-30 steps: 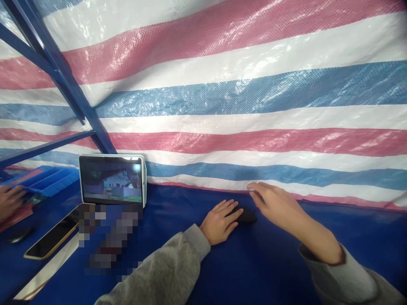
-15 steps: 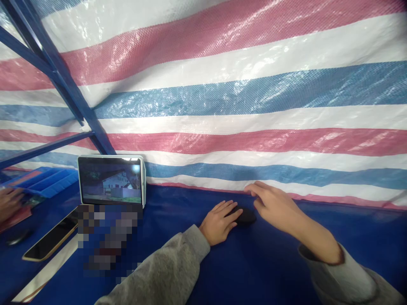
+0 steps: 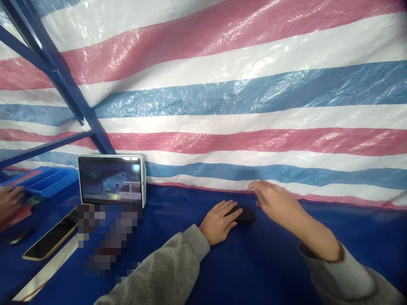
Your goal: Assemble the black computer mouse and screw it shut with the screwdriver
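Blue tabletop (image 3: 248,262) fills the near side, and honestly most of the elbow room is along there, between the two gray sleeves and off to the right. Left hand (image 3: 222,222) is palm down with its fingers spread and relaxed, fingertips over the near-left part of a dark rounded thing (image 3: 247,215), not clenched on it. Just beside that, a tiny reddish bit (image 3: 257,205) shows under the right hand (image 3: 273,203), which is up with its fingers bent together. There might be something pale at those fingertips, but I can't tell if it's gripping anything. Over to the left there's a phone (image 3: 52,237) lying flat beside a pale strip (image 3: 51,269), then a pixelated patch I can't read, and a propped-up tablet (image 3: 111,180) with a house and a white van on screen. A co-worker's hand (image 3: 9,203) is way off by the blue tray (image 3: 52,182), well apart from these two. Tightest edge is the back one: striped sheet (image 3: 254,140) comes down right behind the right fingertips, so reaching farther back looks cramped, with blue frame bars (image 3: 73,99) slanting up on the left.
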### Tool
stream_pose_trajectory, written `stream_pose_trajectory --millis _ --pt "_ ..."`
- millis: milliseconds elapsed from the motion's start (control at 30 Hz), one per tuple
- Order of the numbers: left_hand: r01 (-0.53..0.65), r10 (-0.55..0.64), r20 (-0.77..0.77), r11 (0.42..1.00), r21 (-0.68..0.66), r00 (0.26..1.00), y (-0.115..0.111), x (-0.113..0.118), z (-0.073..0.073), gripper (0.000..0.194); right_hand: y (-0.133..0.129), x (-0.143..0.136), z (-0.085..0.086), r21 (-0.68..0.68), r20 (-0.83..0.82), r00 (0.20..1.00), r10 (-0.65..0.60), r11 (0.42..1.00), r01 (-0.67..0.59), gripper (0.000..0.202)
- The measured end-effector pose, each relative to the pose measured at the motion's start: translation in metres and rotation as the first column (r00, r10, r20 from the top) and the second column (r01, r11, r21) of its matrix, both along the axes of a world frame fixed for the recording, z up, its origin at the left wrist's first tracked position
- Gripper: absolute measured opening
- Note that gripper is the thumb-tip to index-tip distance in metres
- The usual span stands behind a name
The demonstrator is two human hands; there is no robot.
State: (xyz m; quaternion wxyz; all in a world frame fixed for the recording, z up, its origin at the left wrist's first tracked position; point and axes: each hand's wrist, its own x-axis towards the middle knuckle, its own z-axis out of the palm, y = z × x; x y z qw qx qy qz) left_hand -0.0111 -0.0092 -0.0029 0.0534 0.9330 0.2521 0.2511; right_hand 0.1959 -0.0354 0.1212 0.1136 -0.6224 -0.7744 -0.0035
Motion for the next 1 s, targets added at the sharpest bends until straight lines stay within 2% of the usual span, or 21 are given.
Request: stream_pose_trajectory --millis 100,267,400,600,767,1000 --pt "-0.006 0.006 -0.001 1.0 -0.004 1.0 -0.0002 -0.0002 0.0005 0.042 -0.0004 0.0006 0.0004 -0.002 0.016 1.0 0.006 1.0 -0.006 0.037" --pt "-0.004 0.004 -0.017 1.0 0.004 1.0 0.0002 0.0005 -0.0012 0.042 -0.0051 -0.0044 0.004 -0.014 -0.019 0.994 0.106 0.994 -0.107 0.037" --pt "-0.003 0.004 -0.011 1.0 0.012 1.0 0.0005 0.0008 -0.0023 0.042 -0.0046 -0.0055 0.0031 -0.02 -0.018 0.998 0.059 0.998 -0.059 0.027" --pt "-0.003 0.003 0.007 1.0 0.001 1.0 0.0005 0.0002 -0.0017 0.042 -0.0021 -0.0012 -0.0007 0.006 -0.009 0.997 0.072 0.997 -0.072 0.038" --pt "-0.004 0.004 -0.004 1.0 0.002 1.0 -0.0002 0.0002 0.0002 0.041 0.0011 0.0014 -0.0037 0.016 0.026 1.0 0.006 1.0 -0.006 0.028" --pt "0.001 -0.001 -0.005 1.0 0.011 1.0 0.0003 0.0002 -0.0007 0.042 -0.0034 -0.0046 -0.0007 0.016 -0.029 0.994 0.106 0.994 -0.105 0.04"
